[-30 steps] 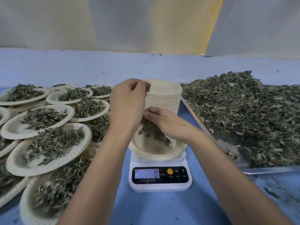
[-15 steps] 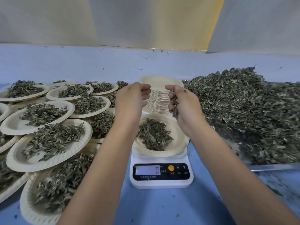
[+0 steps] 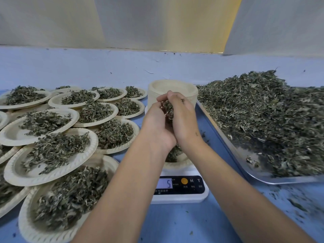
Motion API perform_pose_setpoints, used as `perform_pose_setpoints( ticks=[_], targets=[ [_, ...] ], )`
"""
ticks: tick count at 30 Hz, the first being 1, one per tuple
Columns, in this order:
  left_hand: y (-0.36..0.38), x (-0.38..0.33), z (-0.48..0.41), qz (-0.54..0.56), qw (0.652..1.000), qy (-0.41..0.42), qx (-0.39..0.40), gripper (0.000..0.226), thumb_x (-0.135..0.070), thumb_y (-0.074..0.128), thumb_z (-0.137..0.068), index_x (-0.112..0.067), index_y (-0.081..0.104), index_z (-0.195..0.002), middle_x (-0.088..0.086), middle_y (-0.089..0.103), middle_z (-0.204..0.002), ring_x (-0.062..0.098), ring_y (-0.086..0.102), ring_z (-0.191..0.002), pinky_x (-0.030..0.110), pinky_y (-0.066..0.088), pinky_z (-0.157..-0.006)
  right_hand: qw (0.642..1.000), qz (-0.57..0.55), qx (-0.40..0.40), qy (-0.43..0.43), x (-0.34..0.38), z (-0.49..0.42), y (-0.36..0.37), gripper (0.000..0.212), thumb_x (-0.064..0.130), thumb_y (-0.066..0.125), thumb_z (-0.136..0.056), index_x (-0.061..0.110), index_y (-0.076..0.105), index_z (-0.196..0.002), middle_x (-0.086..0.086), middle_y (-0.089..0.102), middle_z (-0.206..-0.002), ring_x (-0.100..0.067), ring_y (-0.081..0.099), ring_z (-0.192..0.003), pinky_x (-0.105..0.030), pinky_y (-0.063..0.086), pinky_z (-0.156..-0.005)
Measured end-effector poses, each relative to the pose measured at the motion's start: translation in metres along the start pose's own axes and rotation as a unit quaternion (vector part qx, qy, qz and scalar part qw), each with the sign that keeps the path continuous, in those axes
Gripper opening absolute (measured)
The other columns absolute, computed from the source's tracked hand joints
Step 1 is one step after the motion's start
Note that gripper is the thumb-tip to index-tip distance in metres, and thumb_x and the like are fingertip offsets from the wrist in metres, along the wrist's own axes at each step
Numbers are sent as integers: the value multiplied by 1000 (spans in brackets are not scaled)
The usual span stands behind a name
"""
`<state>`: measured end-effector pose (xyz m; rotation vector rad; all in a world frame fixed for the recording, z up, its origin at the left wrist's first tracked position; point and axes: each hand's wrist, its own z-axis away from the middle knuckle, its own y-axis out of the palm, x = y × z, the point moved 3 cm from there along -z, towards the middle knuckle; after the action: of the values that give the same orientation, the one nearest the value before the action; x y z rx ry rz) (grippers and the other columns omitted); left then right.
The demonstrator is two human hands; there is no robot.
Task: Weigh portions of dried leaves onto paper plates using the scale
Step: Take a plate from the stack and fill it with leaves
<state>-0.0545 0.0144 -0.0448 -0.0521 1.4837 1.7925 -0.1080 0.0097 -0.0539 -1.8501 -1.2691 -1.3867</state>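
White scale 0→5 | left hand, right hand now cupping leaves

scale display "5", buttons "M", "T"

Your left hand and right hand cup a clump of leaves; only its top shows between your fingers, and both palms face away from you. Your wrists cover most of the plate on the scale, leaving just its near rim. Your left forearm hides the left part of the display, so only a "5" reads; the print under the buttons is too small. The stack of empty plates is half behind your fingers. The tray runs off the right edge, and its leaf pile blurs there.
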Motion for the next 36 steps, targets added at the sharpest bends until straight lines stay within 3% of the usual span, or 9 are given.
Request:
perform_pose_setpoints(
  ticks=[4,7,10,22,25,27,30,33,36],
  targets=[
    [2,-2,3,-2,1000,-3,5,24,-26,35,-102,-18,53,-88,-1,56,-88,16,60,-86,21,46,-89,999,24,22,-5,1,0,2,47,44,38,-93,32,70,-62,14,70,-85,-1,59,-99,-32,46,-89],
    [1,-1,3,-79,997,15,-21,23,-23,36,-101,-20,46,-81,-1,48,-77,16,51,-66,21,45,-57,995,91,32,-31,1,1,3,43,40,33,-95,35,70,-73,3,66,-103,-19,51,-117,-34,39,-99],
    [0,0,3,-16,1000,6,-10,29,-16,34,-102,-14,48,-77,1,50,-73,16,57,-82,23,47,-78,992,118,27,-31,-3,-2,0,36,20,40,-98,32,67,-79,10,65,-96,-15,55,-110,-35,42,-99],
    [-5,-6,-4,-73,996,32,-28,23,-6,34,-100,-6,54,-87,7,54,-77,18,55,-84,23,46,-69,993,112,27,-26,-17,-9,-4,34,4,43,-96,26,68,-89,9,66,-99,-9,60,-103,-26,46,-95],
    [-10,-16,-9,-170,981,75,-54,19,-8,41,-96,-7,58,-103,7,62,-99,20,56,-99,28,45,-85,991,125,30,-26,-16,-9,-8,29,7,43,-98,16,69,-106,10,64,-103,1,56,-97,-6,41,-85],
    [-15,-24,-12,-227,966,94,-75,28,-13,44,-94,-9,58,-118,6,60,-123,19,45,-124,34,32,-104,989,143,35,-29,-16,-10,-11,27,7,44,-98,15,67,-110,8,63,-106,0,55,-95,-7,40,-83],
    [-18,-33,-13,-255,957,116,-79,34,-16,46,-93,-14,57,-125,3,57,-131,16,40,-131,35,24,-99,985,160,66,0,-15,-11,-15,23,18,54,-94,21,66,-113,9,64,-108,-7,57,-100,-25,44,-92],
    [-18,-37,-12,-274,949,132,-84,32,-19,48,-92,-17,59,-122,-1,59,-129,15,44,-128,35,22,-94,979,155,121,59,-13,-9,-16,19,45,55,-86,38,67,-99,27,61,-104,-5,56,-111,-23,39,-82],
    [-17,-37,-11,-274,949,142,-67,33,-16,45,-94,-15,59,-124,2,56,-134,15,41,-131,32,25,-98,980,143,117,80,-14,-10,-18,37,51,51,-86,34,67,-114,23,60,-120,-6,52,-119,-23,38,-87]
  ],
)
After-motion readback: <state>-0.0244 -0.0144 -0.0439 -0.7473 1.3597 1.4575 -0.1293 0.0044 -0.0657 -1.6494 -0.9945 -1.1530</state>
